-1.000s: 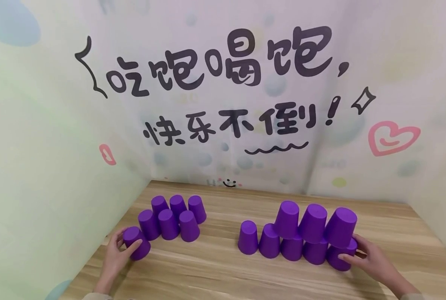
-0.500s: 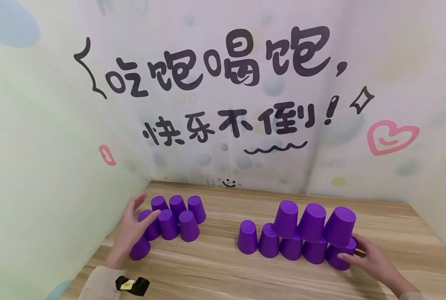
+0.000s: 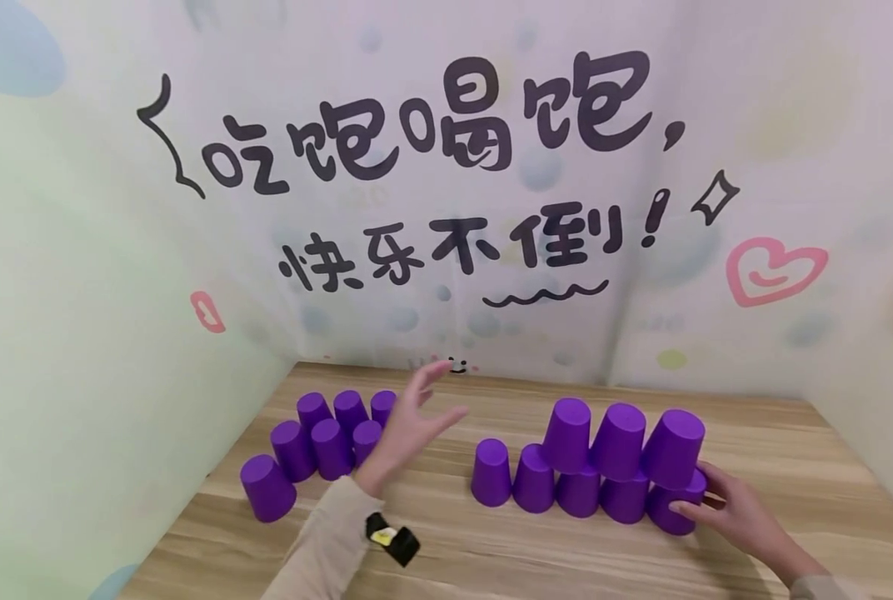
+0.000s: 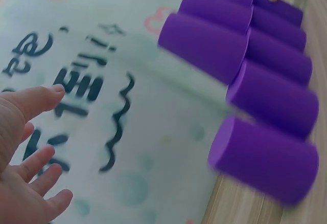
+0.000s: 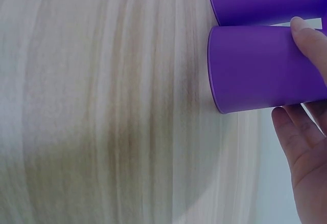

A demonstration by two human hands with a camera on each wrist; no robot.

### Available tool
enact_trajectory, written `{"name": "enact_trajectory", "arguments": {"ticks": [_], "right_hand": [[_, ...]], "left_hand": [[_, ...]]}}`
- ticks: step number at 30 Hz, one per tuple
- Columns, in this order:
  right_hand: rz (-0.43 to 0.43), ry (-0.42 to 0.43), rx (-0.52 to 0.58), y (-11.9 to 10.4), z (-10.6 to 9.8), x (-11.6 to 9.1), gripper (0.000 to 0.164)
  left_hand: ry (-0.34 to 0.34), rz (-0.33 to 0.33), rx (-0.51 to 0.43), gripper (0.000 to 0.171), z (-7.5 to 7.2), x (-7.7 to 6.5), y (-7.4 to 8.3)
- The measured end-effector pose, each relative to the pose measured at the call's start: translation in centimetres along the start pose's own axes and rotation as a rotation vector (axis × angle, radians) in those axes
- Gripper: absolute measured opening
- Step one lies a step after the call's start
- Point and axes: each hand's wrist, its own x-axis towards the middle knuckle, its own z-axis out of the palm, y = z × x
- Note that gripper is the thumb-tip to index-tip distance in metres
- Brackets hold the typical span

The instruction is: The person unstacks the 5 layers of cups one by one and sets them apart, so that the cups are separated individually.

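My left hand point(image 3: 405, 429) hangs in the air over the middle of the table, its fingers spread and nothing in its grasp. The left wrist view shows the same hand point(image 4: 23, 178), apart from the purple cups. With thumb and fingers, my right hand point(image 3: 742, 508) holds the rightmost bottom cup point(image 3: 670, 510) of a stack. That cup point(image 5: 255, 70) stands upside down on the wood in the right wrist view. Three upside-down cups point(image 3: 619, 442) form the upper row, resting on a bottom row of several. The leftmost bottom cup point(image 3: 491, 473) bears nothing directly on top.
On the left of the wooden table point(image 3: 446, 542), several more upside-down purple cups point(image 3: 331, 450) stand in a cluster, partly covered by my left arm. One cup point(image 3: 268, 489) is nearest on that side. A printed cloth wall point(image 3: 446, 333) closes off the back.
My left hand has let go of the nearest left cup, risen, and swung right over the cluster to mid-table. The right hand keeps its hold on the bottom cup.
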Motion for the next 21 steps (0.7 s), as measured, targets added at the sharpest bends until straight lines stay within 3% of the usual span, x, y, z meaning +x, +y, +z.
{"name": "enact_trajectory", "arguments": {"ticks": [6, 12, 17, 21], "right_hand": [[-0.003, -0.001, 0.017, -0.2, 0.0, 0.0, 0.055], [0.014, -0.010, -0.005, -0.3, 0.0, 0.0, 0.056], [0.006, 0.004, 0.021, -0.3, -0.1, 0.0, 0.056], [0.016, -0.005, 0.008, -0.3, 0.0, 0.0, 0.056]], "left_hand": [[-0.133, 0.059, -0.069, 0.056, 4.9, 2.0, -0.1], [-0.207, 0.073, -0.051, 0.054, 8.9, 3.6, -0.5], [-0.254, 0.118, 0.119, 0.056, 11.6, 3.3, -1.6], [-0.272, 0.146, 0.208, 0.056, 12.5, 2.7, -2.5]]}}
